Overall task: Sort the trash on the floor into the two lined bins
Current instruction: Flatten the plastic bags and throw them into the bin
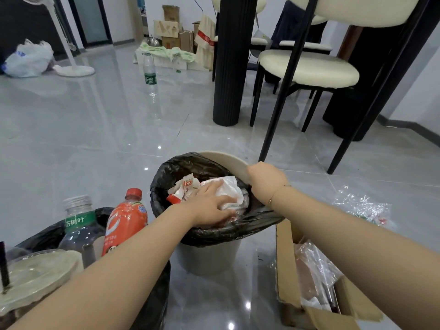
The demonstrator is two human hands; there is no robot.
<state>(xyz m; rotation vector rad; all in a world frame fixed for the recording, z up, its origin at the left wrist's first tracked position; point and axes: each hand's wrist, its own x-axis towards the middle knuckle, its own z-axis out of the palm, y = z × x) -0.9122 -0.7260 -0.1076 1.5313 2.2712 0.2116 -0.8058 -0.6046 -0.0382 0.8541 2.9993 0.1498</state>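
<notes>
Midway through sorting, bottles already fill the lined bin (152,294) at lower left, the left hand (209,206) presses flat on wrappers in the centre bin (209,256), the right hand (266,179) grips its rim, while a cardboard box (288,270) and plastic film (364,206) wait at right.

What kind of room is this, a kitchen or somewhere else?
Probably a dining or living area in a home: a cream-cushioned chair stands by a dark table leg on a glossy grey tiled floor, with a standing fan and cardboard boxes behind.
</notes>
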